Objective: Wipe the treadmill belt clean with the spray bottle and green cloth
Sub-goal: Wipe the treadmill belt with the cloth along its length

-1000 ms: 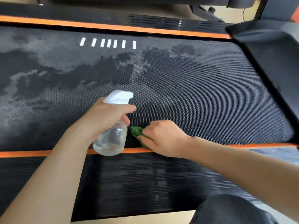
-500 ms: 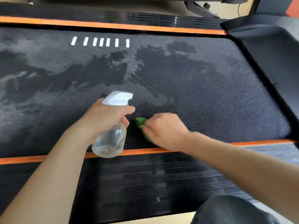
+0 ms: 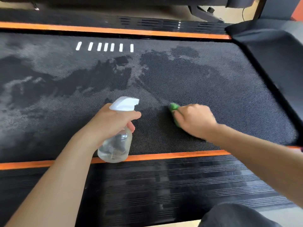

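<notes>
Belt (image 3: pixel 205 82): black dotted weave, grey blotches, white dashes (image 3: pixel 105 46); orange edge stripes (image 3: pixel 172 155); green cloth (image 3: pixel 174 108); clear bottle (image 3: pixel 114 145), white nozzle

Both bare forearms reach in from the lower corners of the frame. The left hand (image 3: pixel 113 123) is at centre, fingers curled closed in a grip, index finger extended forward. The right hand (image 3: pixel 195 120), centre-right, is palm-down, fingers bent and blurred.

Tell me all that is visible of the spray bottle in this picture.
The spray bottle has a clear, rounded body that looks like plastic, with clear liquid in the lower part, and a white trigger head whose nozzle points right. The left hand grips its neck, one finger lying over the front below the head. It is held tilted, off the surface, over the near edge of the treadmill belt and the orange stripe. Nothing else touches it.
</notes>
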Action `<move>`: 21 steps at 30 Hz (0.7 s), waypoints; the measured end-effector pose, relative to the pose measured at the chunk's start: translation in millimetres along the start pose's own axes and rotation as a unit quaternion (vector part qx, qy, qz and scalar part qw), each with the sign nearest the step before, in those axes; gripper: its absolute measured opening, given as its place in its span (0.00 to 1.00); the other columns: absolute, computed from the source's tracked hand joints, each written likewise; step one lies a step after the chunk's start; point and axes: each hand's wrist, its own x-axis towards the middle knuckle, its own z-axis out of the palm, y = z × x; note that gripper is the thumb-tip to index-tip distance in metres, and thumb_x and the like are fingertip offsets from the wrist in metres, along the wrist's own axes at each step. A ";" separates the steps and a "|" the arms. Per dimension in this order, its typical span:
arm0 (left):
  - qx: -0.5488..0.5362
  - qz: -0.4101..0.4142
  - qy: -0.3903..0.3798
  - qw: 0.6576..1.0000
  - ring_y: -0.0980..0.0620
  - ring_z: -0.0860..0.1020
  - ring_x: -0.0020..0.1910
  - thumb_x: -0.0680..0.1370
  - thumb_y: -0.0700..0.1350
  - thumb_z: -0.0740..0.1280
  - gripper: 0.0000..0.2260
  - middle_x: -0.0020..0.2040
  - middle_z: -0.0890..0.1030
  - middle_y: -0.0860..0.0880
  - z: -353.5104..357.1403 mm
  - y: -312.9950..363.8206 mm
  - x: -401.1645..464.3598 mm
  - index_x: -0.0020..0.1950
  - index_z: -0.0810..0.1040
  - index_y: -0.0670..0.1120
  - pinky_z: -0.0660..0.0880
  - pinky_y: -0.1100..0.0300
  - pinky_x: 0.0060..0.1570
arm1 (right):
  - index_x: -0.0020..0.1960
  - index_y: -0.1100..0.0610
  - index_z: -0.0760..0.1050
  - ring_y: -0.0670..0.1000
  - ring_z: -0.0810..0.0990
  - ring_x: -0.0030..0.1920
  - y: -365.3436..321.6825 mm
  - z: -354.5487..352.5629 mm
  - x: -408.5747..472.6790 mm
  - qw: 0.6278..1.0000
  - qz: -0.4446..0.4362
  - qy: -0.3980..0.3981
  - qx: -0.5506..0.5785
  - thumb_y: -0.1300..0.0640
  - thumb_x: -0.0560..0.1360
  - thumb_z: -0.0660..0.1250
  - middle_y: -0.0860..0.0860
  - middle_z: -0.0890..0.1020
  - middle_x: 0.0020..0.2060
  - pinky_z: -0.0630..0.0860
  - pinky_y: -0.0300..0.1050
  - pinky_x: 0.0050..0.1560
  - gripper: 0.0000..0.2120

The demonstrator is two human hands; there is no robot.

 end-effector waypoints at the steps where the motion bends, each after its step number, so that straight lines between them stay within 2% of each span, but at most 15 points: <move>1: -0.001 -0.001 0.002 1.000 0.56 0.81 0.45 0.76 0.56 0.74 0.10 0.37 0.88 0.54 0.6 0.2 0.8 0.45 0.85 0.50 0.72 0.58 0.44 | 0.46 0.54 0.75 0.61 0.82 0.45 -27.1 1.6 -1.7 0.999 -0.043 0.003 0.019 0.41 0.82 0.47 0.55 0.83 0.43 0.72 0.50 0.39 0.24; 4: 0.003 -0.001 0.004 1.000 0.54 0.83 0.47 0.76 0.56 0.74 0.12 0.37 0.88 0.54 2.5 -1.2 5.1 0.46 0.86 0.48 0.75 0.55 0.50 | 0.37 0.52 0.70 0.61 0.80 0.38 -87.8 0.8 -12.5 0.977 -0.184 0.000 0.112 0.44 0.81 0.52 0.54 0.81 0.36 0.76 0.50 0.38 0.20; 7: 0.009 -0.004 0.004 1.000 0.53 0.82 0.47 0.76 0.57 0.74 0.13 0.37 0.88 0.54 2.4 -1.2 7.6 0.46 0.86 0.47 0.76 0.54 0.52 | 0.34 0.53 0.72 0.58 0.78 0.34 -77.3 -0.8 -13.0 0.958 -0.261 0.018 0.116 0.45 0.80 0.53 0.52 0.78 0.31 0.76 0.49 0.35 0.20; 9: 0.003 -0.003 0.006 1.000 0.54 0.82 0.48 0.76 0.57 0.75 0.13 0.38 0.88 0.54 1.5 -0.1 7.2 0.45 0.86 0.48 0.77 0.55 0.54 | 0.37 0.54 0.73 0.58 0.78 0.36 -51.0 -5.3 1.7 0.968 -0.241 0.013 0.070 0.41 0.79 0.45 0.52 0.78 0.33 0.77 0.49 0.35 0.26; 11: -0.009 -0.001 0.005 1.000 0.55 0.82 0.47 0.76 0.56 0.74 0.10 0.38 0.88 0.54 0.9 0.4 5.6 0.48 0.85 0.50 0.76 0.56 0.51 | 0.40 0.54 0.72 0.59 0.79 0.37 -25.9 -6.1 29.3 0.986 -0.156 0.030 0.045 0.39 0.79 0.40 0.51 0.78 0.35 0.77 0.49 0.37 0.29; 14: -0.017 0.006 0.002 1.000 0.55 0.82 0.45 0.76 0.56 0.74 0.09 0.38 0.88 0.52 -1.1 -1.0 4.3 0.52 0.84 0.54 0.74 0.56 0.47 | 0.40 0.54 0.71 0.59 0.79 0.39 -16.2 -0.2 59.5 0.997 -0.025 0.060 0.036 0.44 0.83 0.49 0.50 0.74 0.34 0.73 0.48 0.37 0.21; 16: -0.017 0.010 0.000 1.000 0.54 0.83 0.47 0.76 0.56 0.74 0.09 0.38 0.88 0.52 -3.4 -1.8 6.2 0.54 0.83 0.56 0.76 0.55 0.51 | 0.40 0.54 0.72 0.60 0.79 0.39 -29.0 5.4 56.7 0.997 0.016 0.063 0.029 0.45 0.83 0.51 0.50 0.73 0.34 0.72 0.48 0.36 0.20; 17: -0.016 0.011 -0.003 1.000 0.53 0.84 0.49 0.76 0.56 0.74 0.09 0.38 0.88 0.51 -3.5 -2.5 6.4 0.54 0.83 0.57 0.77 0.54 0.54 | 0.39 0.54 0.72 0.60 0.79 0.38 -38.3 6.3 44.9 0.998 0.010 0.055 0.030 0.45 0.83 0.51 0.51 0.73 0.33 0.72 0.49 0.36 0.21; 19: -0.020 0.017 -0.008 1.000 0.51 0.84 0.49 0.76 0.56 0.74 0.09 0.38 0.88 0.51 -2.7 -1.1 8.3 0.54 0.84 0.56 0.78 0.52 0.57 | 0.38 0.55 0.73 0.61 0.79 0.34 -52.4 5.4 12.3 0.995 -0.067 0.062 0.049 0.44 0.81 0.51 0.54 0.76 0.32 0.72 0.49 0.34 0.22; 21: -0.025 0.018 -0.010 0.999 0.52 0.83 0.45 0.76 0.55 0.75 0.09 0.37 0.88 0.50 -0.3 0.4 10.2 0.53 0.85 0.53 0.78 0.53 0.52 | 0.35 0.54 0.73 0.60 0.78 0.33 -55.4 5.2 -17.2 0.980 -0.165 0.049 0.099 0.45 0.79 0.53 0.54 0.77 0.31 0.74 0.50 0.33 0.21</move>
